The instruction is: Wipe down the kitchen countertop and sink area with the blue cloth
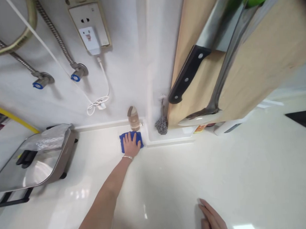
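A folded blue cloth (122, 142) lies on the white countertop near the wall corner. My left hand (131, 145), with a thin bracelet at the wrist, presses it down from above with the fingers spread across it. Just beyond the cloth, a brownish see-through object (133, 119) stands against the wall; its kind is unclear. My right hand (212, 218) rests low over the counter at the bottom edge, fingers stretched out and nothing visible in them. Part of that hand is cut off by the frame.
An electric pan (66, 155) with a glass lid sits at left. A grey scouring ball (161, 125) hangs at the wall ledge. Upper right, a wooden board (262, 66) stands behind a black-handled knife (188, 75) and a metal utensil (224, 71). A white cable (105, 77) hangs from the outlet.
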Tool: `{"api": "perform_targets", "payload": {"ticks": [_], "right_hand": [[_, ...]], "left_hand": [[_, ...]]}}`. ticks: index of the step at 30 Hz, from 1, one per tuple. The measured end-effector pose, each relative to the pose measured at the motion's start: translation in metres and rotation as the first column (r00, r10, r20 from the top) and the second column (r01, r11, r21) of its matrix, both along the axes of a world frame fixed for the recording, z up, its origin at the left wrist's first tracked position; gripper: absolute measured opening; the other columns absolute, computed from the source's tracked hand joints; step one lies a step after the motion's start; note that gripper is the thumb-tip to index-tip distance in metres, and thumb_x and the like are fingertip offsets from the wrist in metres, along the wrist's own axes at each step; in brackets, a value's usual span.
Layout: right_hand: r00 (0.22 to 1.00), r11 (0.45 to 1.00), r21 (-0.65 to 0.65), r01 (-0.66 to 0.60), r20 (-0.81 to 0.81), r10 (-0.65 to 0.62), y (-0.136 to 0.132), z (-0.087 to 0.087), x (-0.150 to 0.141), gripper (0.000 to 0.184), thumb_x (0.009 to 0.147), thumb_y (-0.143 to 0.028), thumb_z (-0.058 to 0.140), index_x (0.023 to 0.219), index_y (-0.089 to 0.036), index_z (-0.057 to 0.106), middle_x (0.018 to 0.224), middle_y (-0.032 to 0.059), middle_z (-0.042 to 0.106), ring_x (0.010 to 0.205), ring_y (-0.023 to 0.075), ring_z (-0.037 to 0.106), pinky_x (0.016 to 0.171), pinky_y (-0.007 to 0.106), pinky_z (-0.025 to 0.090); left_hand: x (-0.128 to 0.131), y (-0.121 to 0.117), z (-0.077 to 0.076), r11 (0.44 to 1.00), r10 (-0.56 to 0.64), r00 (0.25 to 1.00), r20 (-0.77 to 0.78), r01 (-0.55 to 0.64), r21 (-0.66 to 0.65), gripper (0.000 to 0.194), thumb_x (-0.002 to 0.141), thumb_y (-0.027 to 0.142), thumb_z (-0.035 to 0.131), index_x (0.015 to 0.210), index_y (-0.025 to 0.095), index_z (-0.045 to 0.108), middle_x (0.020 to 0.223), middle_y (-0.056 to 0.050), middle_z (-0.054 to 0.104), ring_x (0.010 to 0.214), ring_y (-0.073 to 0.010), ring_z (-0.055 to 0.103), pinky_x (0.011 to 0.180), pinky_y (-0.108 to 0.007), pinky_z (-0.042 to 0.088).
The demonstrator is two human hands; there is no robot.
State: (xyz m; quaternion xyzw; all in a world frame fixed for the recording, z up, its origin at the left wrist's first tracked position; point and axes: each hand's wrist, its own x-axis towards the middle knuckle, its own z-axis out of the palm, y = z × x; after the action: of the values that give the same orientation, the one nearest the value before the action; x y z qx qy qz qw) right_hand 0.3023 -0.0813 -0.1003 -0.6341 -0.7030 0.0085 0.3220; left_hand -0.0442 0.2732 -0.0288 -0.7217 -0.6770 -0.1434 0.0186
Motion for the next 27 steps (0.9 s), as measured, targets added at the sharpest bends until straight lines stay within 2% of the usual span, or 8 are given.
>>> {"api": "perform_targets", "payload": {"ticks": [5, 10, 14, 19, 23, 27], "right_hand": [[1.0, 0.999, 0.028, 0.02, -0.003, -0.02, 0.006, 0.008, -0.01, 0.04, 0.095, -0.022, 0.046, 0.134, -0.022, 0.055, 0.139, 0.0117, 0.06, 0.122, 0.0263, 0.062, 0.095, 0.043, 0.059], [0.995, 0.997, 0.029, 0.066, -0.078, -0.064, 0.01, 0.017, -0.019, 0.043, 0.095, -0.017, 0.042, 0.136, -0.023, 0.053, 0.14, 0.0097, 0.059, 0.125, 0.0247, 0.059, 0.097, 0.044, 0.058], [0.99, 0.995, 0.038, 0.092, -0.113, -0.087, 0.011, 0.021, -0.02, 0.043, 0.095, -0.014, 0.042, 0.135, -0.023, 0.055, 0.138, 0.0091, 0.06, 0.125, 0.0239, 0.058, 0.099, 0.044, 0.057], [0.986, 0.998, 0.026, 0.058, -0.157, -0.053, 0.01, 0.024, -0.02, 0.043, 0.097, -0.016, 0.039, 0.136, -0.023, 0.055, 0.139, 0.0101, 0.06, 0.128, 0.0249, 0.056, 0.103, 0.048, 0.055], [0.975, 0.999, 0.031, 0.033, -0.223, -0.025, 0.01, 0.026, -0.022, 0.041, 0.096, -0.016, 0.042, 0.132, -0.023, 0.058, 0.138, 0.0103, 0.061, 0.128, 0.0257, 0.056, 0.104, 0.052, 0.053], [0.916, 0.999, 0.05, -0.001, -0.4, 0.021, 0.004, 0.032, -0.008, 0.036, 0.095, -0.017, 0.04, 0.123, -0.021, 0.063, 0.129, 0.0103, 0.067, 0.121, 0.0236, 0.062, 0.1, 0.048, 0.056]], "left_hand": [[0.017, 0.014, 0.005, 0.996, 0.086, 0.996, -0.023, -0.087, -0.029, 0.062, 0.096, 0.046, 0.042, 0.151, 0.019, 0.045, 0.161, -0.017, 0.035, 0.15, -0.0401, 0.025, 0.121, -0.063, 0.02], [0.02, -0.008, 0.019, 0.999, 0.029, 0.999, -0.014, -0.029, -0.034, 0.061, 0.096, 0.043, 0.043, 0.151, 0.015, 0.045, 0.16, -0.02, 0.035, 0.15, -0.0388, 0.028, 0.122, -0.06, 0.021], [0.021, -0.052, 0.018, 0.997, -0.073, 0.996, -0.06, 0.072, -0.015, 0.06, 0.097, 0.043, 0.043, 0.151, 0.019, 0.046, 0.16, -0.017, 0.037, 0.15, -0.0375, 0.029, 0.121, -0.058, 0.024], [0.037, -0.13, 0.009, 0.991, -0.127, 0.987, -0.102, 0.13, 0.026, 0.059, 0.097, 0.042, 0.043, 0.151, 0.018, 0.046, 0.16, -0.018, 0.036, 0.15, -0.0372, 0.029, 0.121, -0.058, 0.026], [0.073, -0.193, 0.003, 0.98, -0.193, 0.975, -0.107, 0.198, 0.032, 0.059, 0.096, 0.04, 0.049, 0.151, 0.019, 0.045, 0.162, -0.018, 0.032, 0.151, -0.0369, 0.025, 0.122, -0.057, 0.026], [0.125, -0.236, -0.006, 0.97, -0.234, 0.971, -0.052, 0.237, 0.053, 0.063, 0.095, 0.04, 0.053, 0.153, 0.02, 0.041, 0.164, -0.017, 0.027, 0.152, -0.0378, 0.021, 0.121, -0.059, 0.026]]}}
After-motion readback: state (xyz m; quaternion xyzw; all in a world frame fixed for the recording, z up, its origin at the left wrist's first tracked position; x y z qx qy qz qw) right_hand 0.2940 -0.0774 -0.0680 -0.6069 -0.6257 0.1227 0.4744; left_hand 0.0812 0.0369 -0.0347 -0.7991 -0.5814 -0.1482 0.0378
